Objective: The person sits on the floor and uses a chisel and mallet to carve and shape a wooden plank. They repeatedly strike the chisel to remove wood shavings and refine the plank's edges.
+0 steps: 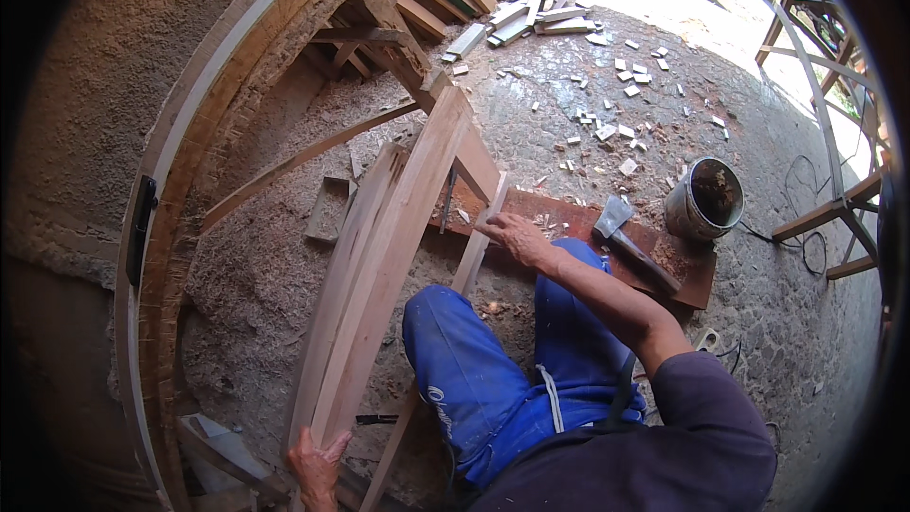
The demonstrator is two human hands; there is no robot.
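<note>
One long board points forward-right, its tilt unclear.

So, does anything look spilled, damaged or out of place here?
Yes: pale wood offcuts lie strewn across the floor ahead and shavings blanket it at left, so it looks littered. The wooden bench edge looks ragged, possibly worn.

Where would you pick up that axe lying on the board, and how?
Probably by the handle, toward its free end, coming from the near right. The axe lies on the reddish board, its head pointing away and its long, slim handle angled back, keeping the grip clear of the blade.
</note>
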